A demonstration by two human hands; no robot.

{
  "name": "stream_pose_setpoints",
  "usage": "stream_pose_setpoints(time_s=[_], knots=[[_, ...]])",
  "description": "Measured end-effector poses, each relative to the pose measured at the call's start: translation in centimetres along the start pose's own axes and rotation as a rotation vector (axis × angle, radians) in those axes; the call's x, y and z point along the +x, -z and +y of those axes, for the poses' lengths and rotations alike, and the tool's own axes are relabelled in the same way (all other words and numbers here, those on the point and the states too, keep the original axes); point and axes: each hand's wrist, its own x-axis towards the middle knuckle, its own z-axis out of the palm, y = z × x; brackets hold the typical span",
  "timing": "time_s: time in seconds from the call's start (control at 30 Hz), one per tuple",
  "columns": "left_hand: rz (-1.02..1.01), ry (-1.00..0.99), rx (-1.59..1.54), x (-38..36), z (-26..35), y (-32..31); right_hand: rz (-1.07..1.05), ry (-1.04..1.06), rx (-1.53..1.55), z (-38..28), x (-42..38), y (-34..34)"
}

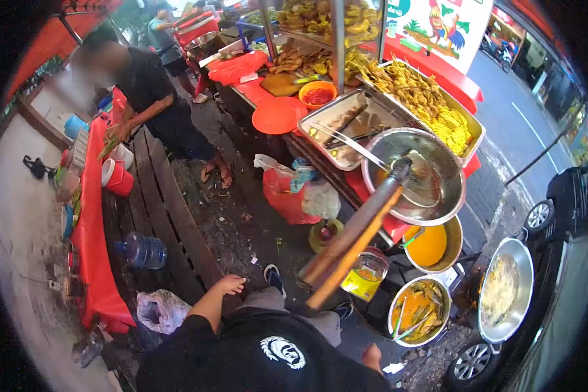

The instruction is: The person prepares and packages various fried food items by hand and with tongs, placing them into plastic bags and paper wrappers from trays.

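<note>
My left hand point(230, 285) hangs in front of my body at lower centre, its fingers loosely apart and nothing in it. Low on the right, my right hand point(372, 357) shows only in part beside my dark shirt; its fingers are too hidden to read. Nearest to it is a pot of orange curry point(419, 310) with utensils in it. Above that stand a pot of yellow-orange liquid point(428, 245) and a large metal bowl point(380, 145) holding a ladle. Long wooden handles point(356, 238) slant down from the bowl's edge.
At upper left a person point(151, 98) leans over a red-covered table point(97, 228). A wooden bench point(170, 202) carries a water jug point(142, 251). Fried food fills a tray point(475, 124); a wide pan point(505, 291) stands right, near a parked car point(565, 196). Bags point(287, 196) hang below the stall.
</note>
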Motion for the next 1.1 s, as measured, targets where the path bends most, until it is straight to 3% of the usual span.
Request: stream_pose_setpoints(time_s=[0.03,0.07,0.1,0.13,0.17,0.2,0.23,0.27,0.37,0.43,0.5,0.57,0.6,0.67,0.73,0.77,0.8,0.87,0.9,0.93,1.0,1.07,1.1], knots=[[-0.016,-0.002,0.015,1.0,-0.4,1.4,-0.014,-0.235,0.454,-3.2,-2.6,-4.9],[-0.016,-0.009,-0.030,1.9,-0.7,2.9,-0.239,-0.163,0.444,-4.6,-3.2,-8.7],[-0.016,-0.020,-0.070,3.3,-0.8,4.7,-0.150,-0.191,0.310,-8.0,-4.9,-13.9],[-0.010,-0.023,-0.116,4.8,-1.2,6.5,-0.168,-0.160,-0.255,-12.3,-6.5,-18.4],[-0.027,-0.030,-0.083,5.7,-1.5,8.4,-0.199,-0.100,0.166,-10.2,-4.0,-21.9],[-0.005,-0.070,-0.183,6.8,-1.8,10.4,-0.226,-0.021,-0.125,-12.8,-4.9,-25.1],[0.019,-0.108,-0.290,7.8,-2.2,12.4,-0.273,0.140,-0.238,-14.7,-5.7,-27.7],[0.036,-0.129,-0.327,9.4,-3.2,14.3,-0.269,0.169,-0.262,-16.7,-6.8,-30.1],[0.073,-0.143,-0.449,11.7,-6.3,19.0,-0.250,0.237,-0.397,-20.1,-7.3,-34.5],[-0.060,-0.168,-0.625,12.7,-9.1,21.9,-0.167,0.267,-0.443,-22.5,-9.4,-36.0],[0.085,-0.060,-0.557,12.9,-8.7,23.1,-0.189,0.149,-0.400,-24.5,-10.0,-37.2],[0.096,-0.027,-0.575,13.1,-7.9,24.3,-0.179,0.129,-0.420,-26.8,-10.2,-39.5],[0.095,-0.029,-0.584,13.2,-6.6,24.9,-0.176,0.190,-0.447,-28.1,-10.8,-40.6],[-0.067,-0.222,-0.204,8.7,0.6,26.1,-0.196,0.269,-0.484,-30.2,-11.4,-43.2],[-0.420,-0.675,-0.245,6.1,8.5,25.4,-0.250,0.334,-0.595,-32.8,-10.5,-47.2],[-0.488,-0.884,0.037,-0.4,15.4,26.0,-0.300,0.388,-0.694,-33.8,-10.0,-49.3],[-0.587,-1.012,0.128,-4.6,20.3,25.7,-0.315,0.391,-0.705,-35.3,-9.8,-51.9],[-0.842,-1.348,0.323,-10.9,28.2,25.0,-0.479,0.740,-0.941,-41.1,-11.9,-58.0],[-1.036,-1.390,0.310,-12.8,31.0,24.3,-0.549,0.917,-0.858,-43.7,-13.4,-60.8],[-1.151,-1.393,0.402,-14.1,33.4,23.5,-0.671,0.852,-0.930,-45.5,-11.8,-63.8],[-1.353,-1.189,0.469,-13.1,36.3,21.5,-0.746,0.855,-1.010,-51.2,-13.5,-68.9],[-1.441,-1.112,0.447,-10.8,38.5,22.0,-0.785,0.924,-1.006,-56.6,-15.2,-72.7],[-1.361,-1.235,0.472,-9.8,39.8,23.4,-0.813,0.931,-0.992,-59.1,-16.3,-73.8]])
